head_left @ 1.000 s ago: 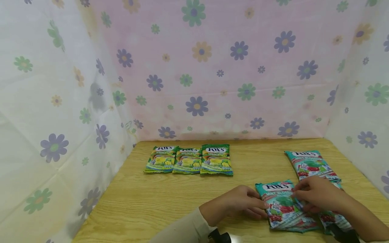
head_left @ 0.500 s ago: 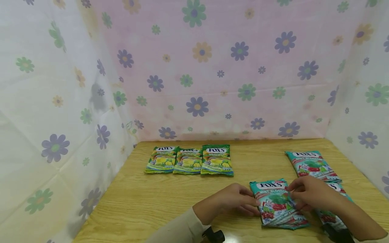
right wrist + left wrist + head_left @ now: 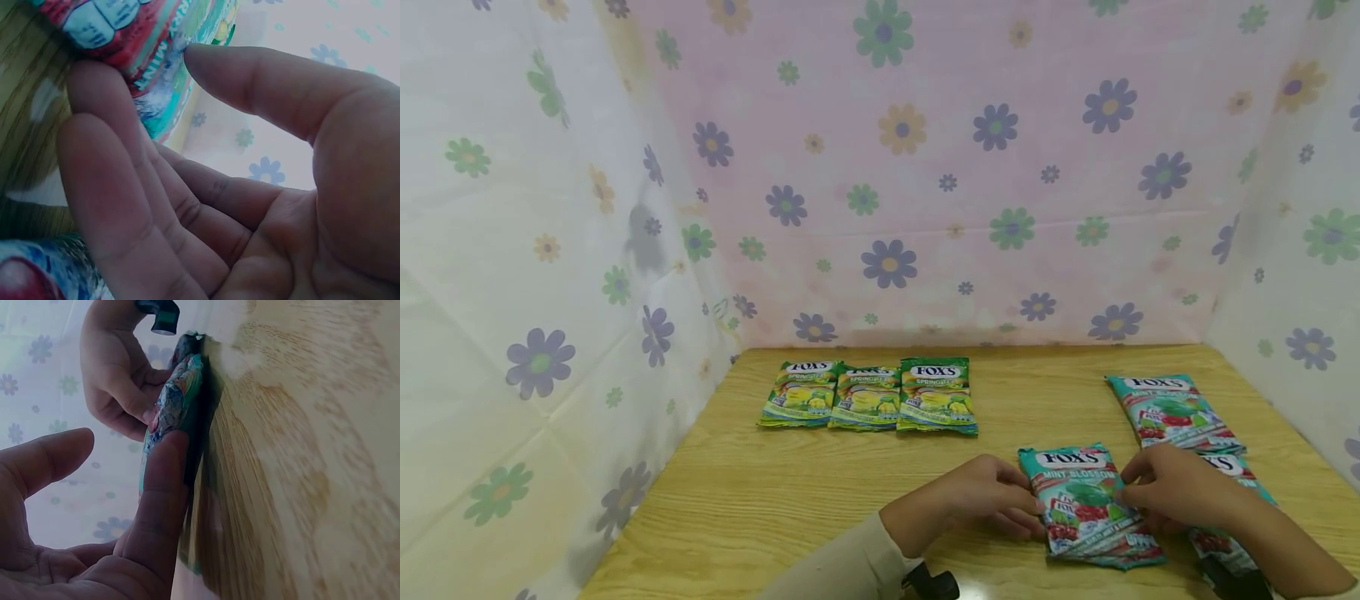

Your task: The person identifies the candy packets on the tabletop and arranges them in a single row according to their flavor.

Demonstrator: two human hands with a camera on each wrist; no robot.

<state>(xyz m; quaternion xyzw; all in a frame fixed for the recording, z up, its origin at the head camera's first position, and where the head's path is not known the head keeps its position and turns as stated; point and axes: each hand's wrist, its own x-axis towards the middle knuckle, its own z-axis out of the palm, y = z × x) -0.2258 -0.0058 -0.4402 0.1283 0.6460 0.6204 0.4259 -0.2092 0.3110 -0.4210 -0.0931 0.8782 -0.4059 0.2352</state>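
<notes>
A teal Fox's Mint Blossom candy bag (image 3: 1081, 504) lies face up on the wooden table, with its label toward the far side. My left hand (image 3: 981, 504) touches its left edge with extended fingers; in the left wrist view the thumb stands apart from the bag. At the opposite edge my right hand (image 3: 1183, 492) pinches the bag, thumb on top and fingers against its side and underside, as the right wrist view shows. A second teal bag (image 3: 1247, 481) is partly hidden under the right forearm. Behind it lies a third teal bag (image 3: 1176, 414).
Toward the back left, three green Fox's Spring Tea bags lie in a row: a left bag (image 3: 801, 396), a middle bag (image 3: 866, 400) and a right bag (image 3: 935, 396). Flower-printed cloth (image 3: 820, 167) encloses the table (image 3: 775, 508) at the back and both sides.
Between one second and half a second ago, both hands shifted the front teal bag slightly left, away from the bag under the right forearm. Since then it has barely moved.
</notes>
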